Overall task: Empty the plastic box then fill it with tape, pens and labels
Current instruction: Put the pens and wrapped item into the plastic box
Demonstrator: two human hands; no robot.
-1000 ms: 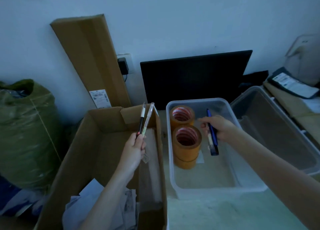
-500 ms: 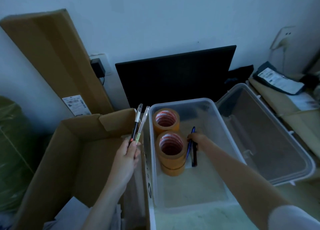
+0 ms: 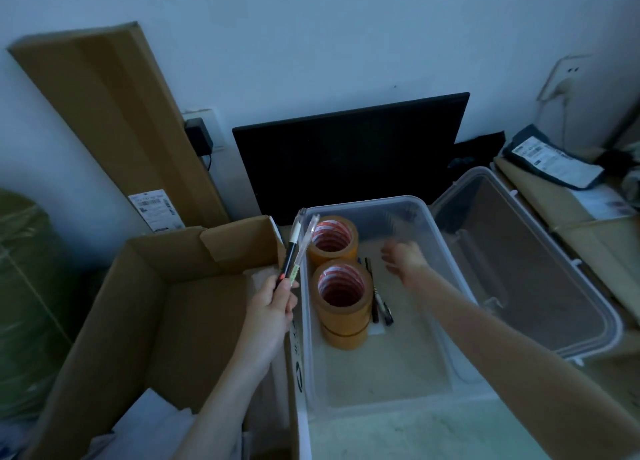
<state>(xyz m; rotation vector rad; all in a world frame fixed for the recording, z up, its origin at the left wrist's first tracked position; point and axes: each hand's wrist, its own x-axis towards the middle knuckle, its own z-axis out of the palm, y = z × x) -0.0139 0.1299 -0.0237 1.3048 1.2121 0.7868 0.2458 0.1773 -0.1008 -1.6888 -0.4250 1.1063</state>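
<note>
Your left hand [image 3: 273, 303] pinches two slim pens [image 3: 297, 248] upright over the clear plastic box's [image 3: 440, 237] left rim; your right hand [image 3: 403, 259], now empty and loose-fingered, has released its dark pens [image 3: 379, 298]. They lie on the box floor beside the orange tape rolls [image 3: 341, 286], so pen filling is part done.

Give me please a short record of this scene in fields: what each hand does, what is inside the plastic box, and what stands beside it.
left hand: grips two pens, tips up, above the cardboard box
right hand: fingers spread, holds nothing, above the plastic box; blurred
in plastic box: two stacks of tape rolls; pens on the floor right of the nearer stack
right of plastic box: clear lid
labels in plastic box: none visible
</note>
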